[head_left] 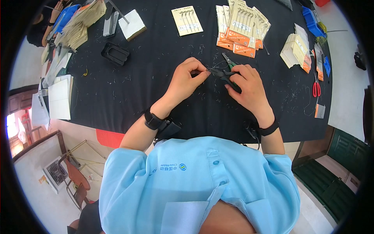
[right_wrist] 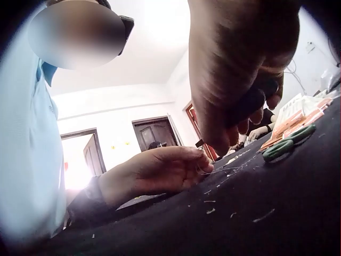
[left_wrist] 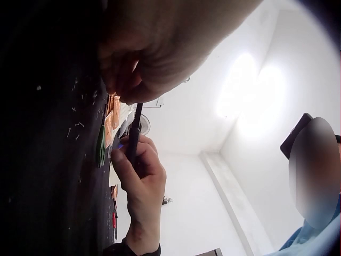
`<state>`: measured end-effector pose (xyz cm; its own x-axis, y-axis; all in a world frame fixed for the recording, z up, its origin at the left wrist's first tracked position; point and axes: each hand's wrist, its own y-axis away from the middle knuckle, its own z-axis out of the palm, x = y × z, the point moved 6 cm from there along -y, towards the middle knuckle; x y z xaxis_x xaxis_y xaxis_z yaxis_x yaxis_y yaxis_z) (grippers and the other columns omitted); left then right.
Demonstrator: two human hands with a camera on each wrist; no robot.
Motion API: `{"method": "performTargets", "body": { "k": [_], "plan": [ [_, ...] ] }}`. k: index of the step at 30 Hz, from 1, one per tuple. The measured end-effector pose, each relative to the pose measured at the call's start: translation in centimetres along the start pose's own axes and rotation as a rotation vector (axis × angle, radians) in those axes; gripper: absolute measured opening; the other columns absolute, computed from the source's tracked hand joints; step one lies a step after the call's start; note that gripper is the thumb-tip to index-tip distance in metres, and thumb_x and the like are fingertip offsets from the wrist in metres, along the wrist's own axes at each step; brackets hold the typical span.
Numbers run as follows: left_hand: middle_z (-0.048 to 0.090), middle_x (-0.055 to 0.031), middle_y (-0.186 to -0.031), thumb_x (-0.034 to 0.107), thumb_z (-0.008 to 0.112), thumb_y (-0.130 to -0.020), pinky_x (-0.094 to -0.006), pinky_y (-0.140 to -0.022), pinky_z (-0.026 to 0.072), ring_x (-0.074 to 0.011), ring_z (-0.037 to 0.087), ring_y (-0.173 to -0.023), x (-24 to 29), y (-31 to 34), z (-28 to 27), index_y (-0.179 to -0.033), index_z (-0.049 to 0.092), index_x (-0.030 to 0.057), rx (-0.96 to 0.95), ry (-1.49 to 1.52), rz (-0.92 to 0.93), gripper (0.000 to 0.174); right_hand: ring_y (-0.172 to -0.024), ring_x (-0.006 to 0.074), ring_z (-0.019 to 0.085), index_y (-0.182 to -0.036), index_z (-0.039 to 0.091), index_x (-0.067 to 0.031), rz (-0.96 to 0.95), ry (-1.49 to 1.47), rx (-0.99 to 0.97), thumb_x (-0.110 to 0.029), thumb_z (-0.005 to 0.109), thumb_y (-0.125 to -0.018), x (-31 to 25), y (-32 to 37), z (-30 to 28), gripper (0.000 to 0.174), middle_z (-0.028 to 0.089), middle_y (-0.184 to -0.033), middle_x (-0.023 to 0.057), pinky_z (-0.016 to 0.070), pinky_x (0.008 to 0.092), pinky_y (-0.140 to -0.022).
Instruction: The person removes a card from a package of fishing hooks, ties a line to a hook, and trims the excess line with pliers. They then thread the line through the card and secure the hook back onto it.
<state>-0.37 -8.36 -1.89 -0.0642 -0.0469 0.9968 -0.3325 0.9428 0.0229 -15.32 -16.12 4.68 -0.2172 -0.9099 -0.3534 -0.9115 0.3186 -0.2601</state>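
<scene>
In the head view my left hand (head_left: 184,78) pinches a thin clear line (right_wrist: 209,172) between thumb and forefinger; any small piece at the fingertips is hidden. My right hand (head_left: 249,86) grips black-handled pliers (head_left: 223,74), their jaws pointing left, right at the left fingertips. The left wrist view shows the pliers' dark shaft (left_wrist: 136,121) between the two hands. Just beyond the pliers, green-handled scissors (head_left: 229,61) lie on the black cloth.
Cards of fishing hooks (head_left: 242,28) lie stacked at the back, beside a single card (head_left: 187,20). An empty black tray (head_left: 115,54) and a white block (head_left: 132,25) stand left. Red-handled scissors (head_left: 316,89) lie at the right edge. Short line clippings dot the black cloth (head_left: 117,97).
</scene>
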Motion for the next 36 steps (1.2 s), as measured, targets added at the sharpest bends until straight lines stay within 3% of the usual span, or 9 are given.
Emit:
{"method": "performTargets", "body": {
  "k": [16,24,28,36],
  "plan": [
    [0.052,-0.0013,-0.086,0.002,0.062,-0.082,-0.0195,-0.067,0.0408,-0.0062,0.051,-0.076,-0.2,-0.1,-0.1,-0.079,0.060,-0.0013,-0.012,0.081,-0.054,0.005,-0.086,0.0280,0.056,-0.080,0.059,-0.0010,0.046,-0.196,0.042,-0.010,0.070,-0.072,0.7,0.3,0.3,0.017,0.059,-0.098,0.0109,0.0473,0.0358,-0.075],
    [0.057,-0.0018,-0.093,0.008,0.061,-0.085,-0.0206,-0.077,0.0432,-0.0084,0.055,-0.085,-0.8,-0.2,-0.2,-0.087,0.062,-0.0019,-0.012,0.065,-0.081,0.010,-0.091,0.0303,0.057,-0.084,0.060,0.0012,0.165,-0.304,0.000,-0.015,0.068,-0.076,1.8,0.4,0.8,0.019,0.060,-0.098,0.0141,0.0471,0.0354,-0.078],
    [0.058,-0.0034,-0.094,0.008,0.060,-0.086,-0.0219,-0.077,0.0443,-0.0092,0.055,-0.083,-1.0,-0.2,-0.3,-0.090,0.062,-0.0013,-0.008,0.070,-0.106,0.011,-0.090,0.0303,0.058,-0.084,0.060,0.0019,0.201,-0.351,-0.010,-0.015,0.067,-0.076,2.0,0.6,1.1,0.019,0.059,-0.098,0.0146,0.0470,0.0349,-0.078],
    [0.060,-0.0062,-0.099,0.012,0.057,-0.090,-0.0258,-0.078,0.0495,-0.0154,0.061,-0.095,-1.4,0.3,1.0,-0.097,0.058,0.0019,-0.128,0.383,-0.311,0.013,-0.087,0.0293,0.058,-0.082,0.059,0.0022,0.230,-0.394,-0.008,-0.014,0.067,-0.076,2.3,0.5,1.1,0.019,0.059,-0.095,0.0140,0.0466,0.0341,-0.076]
  ]
}}
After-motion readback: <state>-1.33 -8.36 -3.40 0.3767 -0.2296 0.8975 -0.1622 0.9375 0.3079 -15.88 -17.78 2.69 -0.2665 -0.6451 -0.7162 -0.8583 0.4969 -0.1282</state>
